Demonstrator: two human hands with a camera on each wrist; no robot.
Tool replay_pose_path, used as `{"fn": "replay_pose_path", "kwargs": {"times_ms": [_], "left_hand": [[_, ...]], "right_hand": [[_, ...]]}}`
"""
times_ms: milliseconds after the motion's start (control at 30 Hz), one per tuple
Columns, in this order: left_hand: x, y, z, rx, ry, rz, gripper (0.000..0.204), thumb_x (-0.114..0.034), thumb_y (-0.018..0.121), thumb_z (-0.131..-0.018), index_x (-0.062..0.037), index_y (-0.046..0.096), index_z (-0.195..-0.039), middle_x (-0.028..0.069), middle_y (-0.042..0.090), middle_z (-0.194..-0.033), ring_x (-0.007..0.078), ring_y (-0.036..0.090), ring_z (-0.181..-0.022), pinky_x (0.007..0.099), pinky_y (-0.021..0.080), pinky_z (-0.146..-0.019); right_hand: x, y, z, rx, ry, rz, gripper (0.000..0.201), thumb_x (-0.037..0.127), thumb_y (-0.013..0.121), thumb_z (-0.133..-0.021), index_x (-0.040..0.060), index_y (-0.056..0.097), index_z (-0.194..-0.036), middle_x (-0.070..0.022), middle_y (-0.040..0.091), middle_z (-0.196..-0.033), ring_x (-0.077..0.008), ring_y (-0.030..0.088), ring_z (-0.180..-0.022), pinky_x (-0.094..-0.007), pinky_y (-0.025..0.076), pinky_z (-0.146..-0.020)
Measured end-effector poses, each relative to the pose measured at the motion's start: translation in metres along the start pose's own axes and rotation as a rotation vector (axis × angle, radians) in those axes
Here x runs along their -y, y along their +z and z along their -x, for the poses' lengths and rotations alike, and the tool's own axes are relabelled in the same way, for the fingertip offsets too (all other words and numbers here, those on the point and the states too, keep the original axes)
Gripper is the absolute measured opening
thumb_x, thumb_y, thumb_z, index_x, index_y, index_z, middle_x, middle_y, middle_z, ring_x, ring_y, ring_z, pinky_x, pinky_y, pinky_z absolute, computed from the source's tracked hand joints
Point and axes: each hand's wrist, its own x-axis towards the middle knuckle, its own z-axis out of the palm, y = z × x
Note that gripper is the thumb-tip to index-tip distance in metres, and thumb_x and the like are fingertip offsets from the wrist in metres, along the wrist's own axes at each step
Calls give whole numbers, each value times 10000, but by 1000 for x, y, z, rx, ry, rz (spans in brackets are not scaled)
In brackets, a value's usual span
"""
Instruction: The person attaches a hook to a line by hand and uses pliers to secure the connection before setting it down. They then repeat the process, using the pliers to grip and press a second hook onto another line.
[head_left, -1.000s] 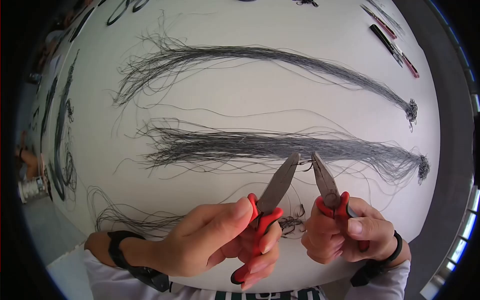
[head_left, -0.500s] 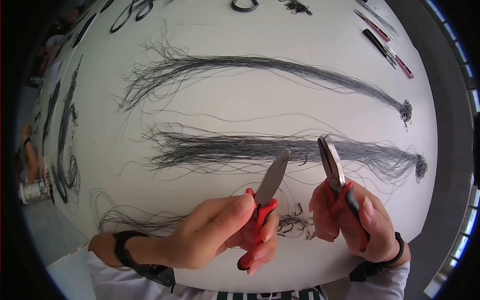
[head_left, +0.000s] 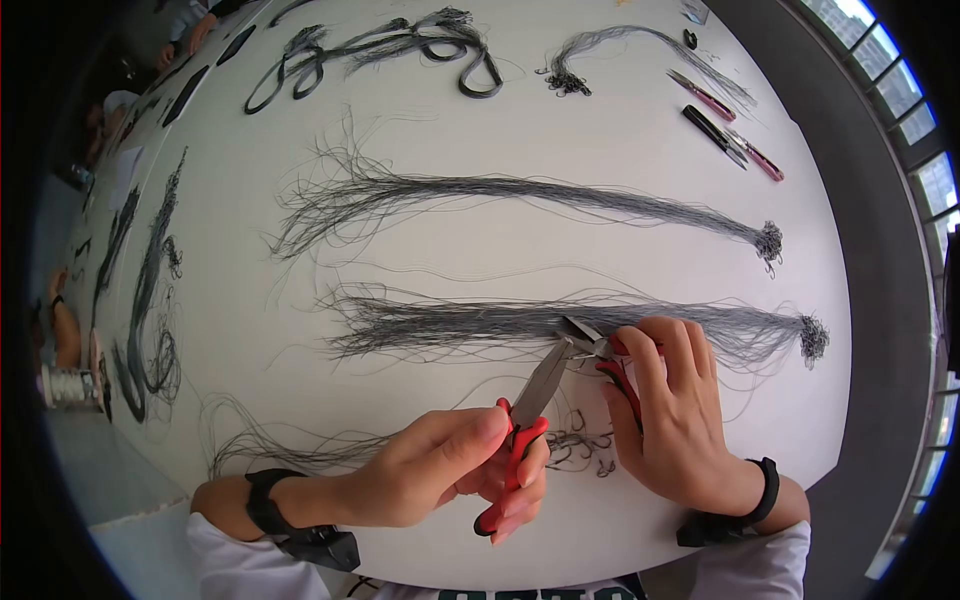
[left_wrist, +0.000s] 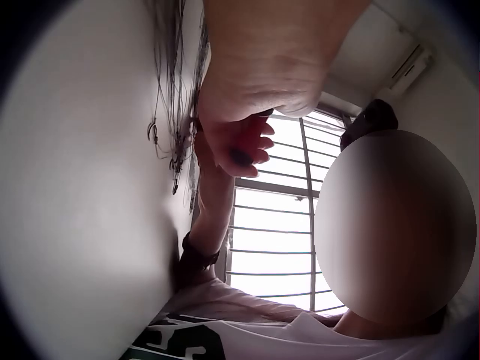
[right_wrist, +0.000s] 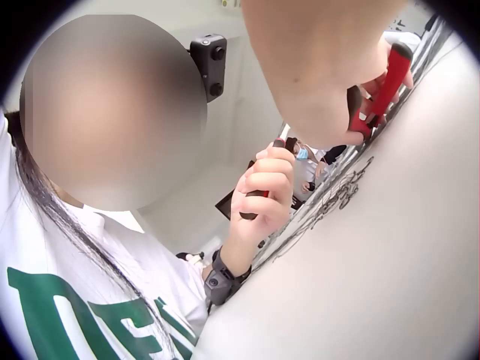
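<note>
In the head view the left hand grips red-handled pliers, jaws pointing up and right. The right hand, back upward, holds a second pair of red-handled pliers, its jaws pointing left over the middle strand bundle. The two plier tips are close together; whether they touch or hold a hook cannot be told. In the right wrist view the left hand is curled round its handles, and the other pliers' red handles show beyond the right hand.
A second strand bundle lies farther back. Loose hooks with strands lie just in front of the hands. Scissors-like cutters are at the back right, black loops at the back, and a spool at the far left.
The right hand has turned palm down and moved left, bringing its pliers beside the left pair's tip. The head view has shifted, showing more of the table's back. The left hand keeps its grip.
</note>
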Motion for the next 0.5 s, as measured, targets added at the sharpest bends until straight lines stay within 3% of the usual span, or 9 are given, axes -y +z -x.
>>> {"fn": "replay_pose_path", "kwargs": {"times_ms": [133,233,300,333,367,433,500], "left_hand": [[1,3,1,22,-4,-21,526,-504,275,-950,-19,439,-830,110,504,-722,240,512,-680,346,432,-599],[2,3,2,64,-8,-66,526,-499,270,-953,-16,443,-838,105,508,-729,235,517,-689,339,428,-607],[2,5,3,91,-16,-98,524,-495,265,-956,-15,445,-844,102,511,-734,230,520,-692,333,426,-614],[3,6,3,97,-33,-120,522,-491,263,-958,-15,447,-852,98,513,-737,223,520,-691,324,423,-622],[3,9,3,106,-48,-152,519,-488,261,-960,-14,448,-860,95,515,-741,217,519,-690,315,421,-630],[5,9,3,112,-53,-173,518,-488,266,-959,-14,454,-872,92,518,-742,209,522,-692,305,415,-633],[8,9,3,117,-58,-194,517,-488,270,-959,-13,461,-883,89,521,-743,201,524,-695,294,410,-636]], "right_hand": [[-1,-3,0,-8,-14,22,427,79,635,-729,-18,469,-1110,-160,436,-1075,-309,441,-936,-425,365,-812],[3,-13,-3,-112,-49,-61,381,92,646,-740,-5,509,-1081,-142,490,-1033,-297,460,-905,-399,381,-790],[0,-21,-5,-92,-156,-425,298,101,652,-750,6,559,-1017,-114,551,-959,-279,484,-853,-363,400,-743],[5,-22,-8,-153,-131,-526,189,63,650,-751,11,598,-924,-76,596,-841,-248,499,-770,-321,405,-679],[6,-24,-6,-169,-133,-518,189,63,650,-751,11,598,-924,-76,596,-841,-248,499,-770,-321,405,-679],[7,-24,-4,-83,-118,-817,118,5,639,-750,16,612,-865,-59,607,-782,-212,495,-719,-302,400,-646],[6,-23,-2,-97,-123,-838,91,-12,638,-751,17,616,-834,-50,608,-757,-199,490,-693,-296,398,-632]]}}
